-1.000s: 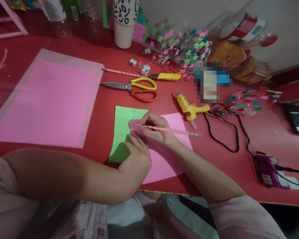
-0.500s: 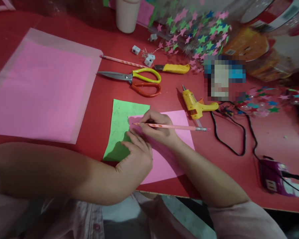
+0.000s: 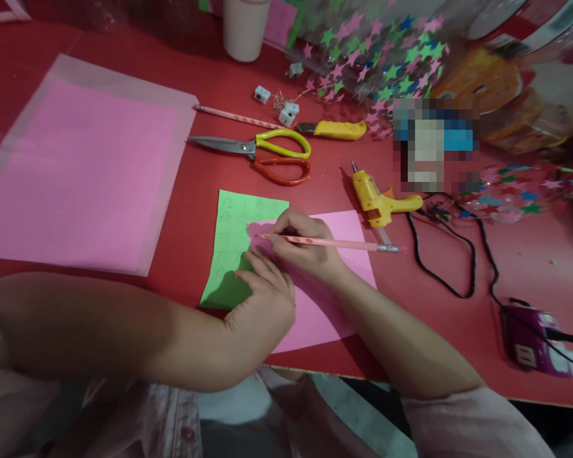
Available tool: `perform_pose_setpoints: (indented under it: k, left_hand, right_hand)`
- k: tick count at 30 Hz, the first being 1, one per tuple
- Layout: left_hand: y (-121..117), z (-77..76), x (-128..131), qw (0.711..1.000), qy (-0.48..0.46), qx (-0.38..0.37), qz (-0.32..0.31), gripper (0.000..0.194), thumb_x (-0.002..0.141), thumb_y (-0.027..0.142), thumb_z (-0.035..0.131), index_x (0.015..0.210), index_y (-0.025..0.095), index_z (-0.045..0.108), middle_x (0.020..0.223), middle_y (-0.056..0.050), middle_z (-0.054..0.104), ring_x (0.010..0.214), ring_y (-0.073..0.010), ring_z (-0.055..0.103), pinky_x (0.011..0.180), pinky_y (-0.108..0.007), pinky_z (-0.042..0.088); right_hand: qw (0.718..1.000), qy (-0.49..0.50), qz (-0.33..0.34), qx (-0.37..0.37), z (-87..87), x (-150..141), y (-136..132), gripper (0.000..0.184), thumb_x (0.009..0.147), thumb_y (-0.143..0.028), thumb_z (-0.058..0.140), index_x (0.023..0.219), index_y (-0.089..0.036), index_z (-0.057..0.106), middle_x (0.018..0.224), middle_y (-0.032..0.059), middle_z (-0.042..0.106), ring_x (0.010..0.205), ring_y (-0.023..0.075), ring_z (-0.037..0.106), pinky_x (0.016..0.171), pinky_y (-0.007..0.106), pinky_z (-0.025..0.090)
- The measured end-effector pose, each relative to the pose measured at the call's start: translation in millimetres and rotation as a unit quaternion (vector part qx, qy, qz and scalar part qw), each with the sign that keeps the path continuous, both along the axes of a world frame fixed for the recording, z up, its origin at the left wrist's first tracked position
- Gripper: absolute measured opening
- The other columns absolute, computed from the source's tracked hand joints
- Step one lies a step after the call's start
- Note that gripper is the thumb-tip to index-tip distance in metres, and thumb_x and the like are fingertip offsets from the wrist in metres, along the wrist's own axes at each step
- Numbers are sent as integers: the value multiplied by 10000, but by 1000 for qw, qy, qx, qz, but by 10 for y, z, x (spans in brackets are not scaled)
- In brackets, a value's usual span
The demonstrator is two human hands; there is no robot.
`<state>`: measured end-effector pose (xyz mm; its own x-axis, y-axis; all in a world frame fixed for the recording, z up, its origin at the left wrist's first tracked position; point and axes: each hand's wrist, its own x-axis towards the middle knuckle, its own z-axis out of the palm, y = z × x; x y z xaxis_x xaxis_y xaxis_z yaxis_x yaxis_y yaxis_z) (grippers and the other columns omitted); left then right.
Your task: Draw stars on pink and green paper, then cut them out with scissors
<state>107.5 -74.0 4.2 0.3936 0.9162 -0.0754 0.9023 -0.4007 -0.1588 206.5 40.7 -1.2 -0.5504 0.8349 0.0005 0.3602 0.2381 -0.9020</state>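
The right hand [image 3: 315,257] has a pink pencil [image 3: 348,244] in a snug pinch, point down by the ten o'clock corner of a pink sheet [image 3: 315,318] lying right beneath both hands! The left hand [image 3: 270,292], fingers fanned low and gripping nothing, presses that sheet, which overlaps one green sheet [image 3: 232,242] at nine o'clock. Looks like the drawing step; the next stroke calls for a steady left palm and a light point. Now the count, clockwise from the hands: one large pink sheet [image 3: 90,178] at ten, one pair of scissors [image 3: 245,147] and one second pencil [image 3: 243,117] at eleven, at least three white cubes [image 3: 289,113] at twelve, one yellow knife [image 3: 339,130] at one, one glue gun [image 3: 375,203] at two.
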Motion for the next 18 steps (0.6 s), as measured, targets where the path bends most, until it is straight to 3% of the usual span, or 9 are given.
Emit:
perform_pose_setpoints:
  k: [14,18]
  left_hand:
    - [16,83,1,990,100,86,-57,486,952,353,546,1127,-87,657,1065,-383,682,941,-452,718,586,-437,594]
    - [38,85,16,991,103,75,-50,489,934,341,574,1127,-101,653,1058,-398,675,935,-467,717,571,-436,597]
  right_hand:
    - [998,7,-41,48,-8,-41,-8,142,795,-200,575,692,-214,478,589,-60,475,534,88,396,525,255,310]
    - [998,0,-43,40,-4,-44,-4,147,793,-216,569,688,-216,466,588,-60,473,533,87,393,519,256,303]
